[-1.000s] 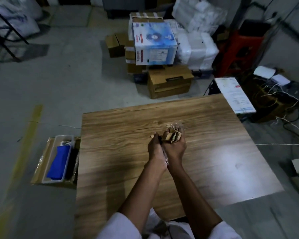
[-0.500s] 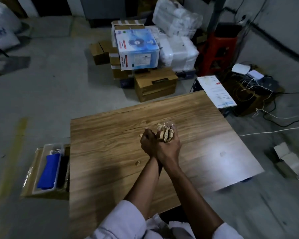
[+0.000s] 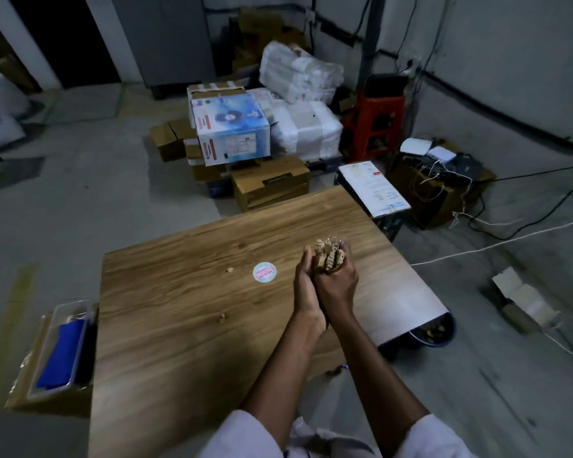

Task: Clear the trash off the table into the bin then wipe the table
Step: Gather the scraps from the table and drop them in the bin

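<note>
Trash (image 3: 329, 256) bunched between left grip (image 3: 306, 282) and right grip (image 3: 338, 285), both cupped round it so nothing spills; bin (image 3: 434, 332) to their right, scraps (image 3: 223, 318) to their left.

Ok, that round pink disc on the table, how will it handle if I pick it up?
The disc lies flat on the table, so it is probably thin, light and hard to pinch; sliding it to the edge may help. It could be stuck down; I cannot tell.
</note>
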